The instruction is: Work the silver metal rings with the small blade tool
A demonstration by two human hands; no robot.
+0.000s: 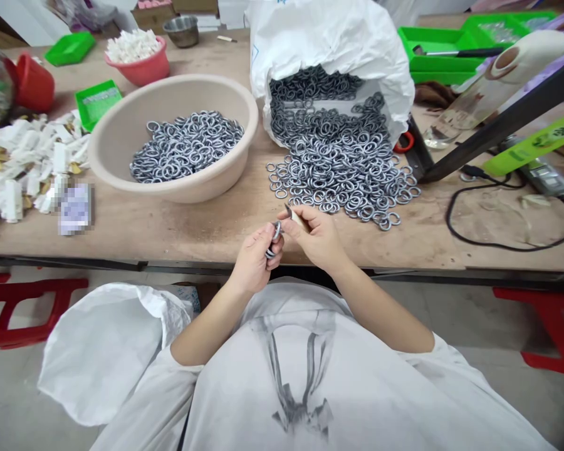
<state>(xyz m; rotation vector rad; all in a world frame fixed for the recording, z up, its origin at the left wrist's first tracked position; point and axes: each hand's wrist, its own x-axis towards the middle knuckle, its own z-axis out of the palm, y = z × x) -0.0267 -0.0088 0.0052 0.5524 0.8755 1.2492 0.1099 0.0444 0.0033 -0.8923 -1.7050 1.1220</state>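
Close to the table's front edge, my left hand [254, 258] is closed on grey rings [277, 232], one pinched upright at the thumb and others partly hidden in the fingers. Beside it, my right hand [323, 241] grips a small knife [298, 220] with a pale handle, its dark blade tip pointing up and left. The right fingertips touch or nearly touch the pinched ring. Beyond my hands, a heap of similar rings [338, 169] spills from a white sack [329, 37] onto the wooden table [207, 228]. To the left, a beige basin [178, 193] holds many more rings.
White plastic pieces [32, 156] are piled at the left, near a green tray [98, 103] and a pink bowl [143, 72]. On the right stand a dark metal bar [502, 119], a clear bottle [465, 113] and a black cable [451, 219]. A white bag [103, 351] hangs below the front edge.
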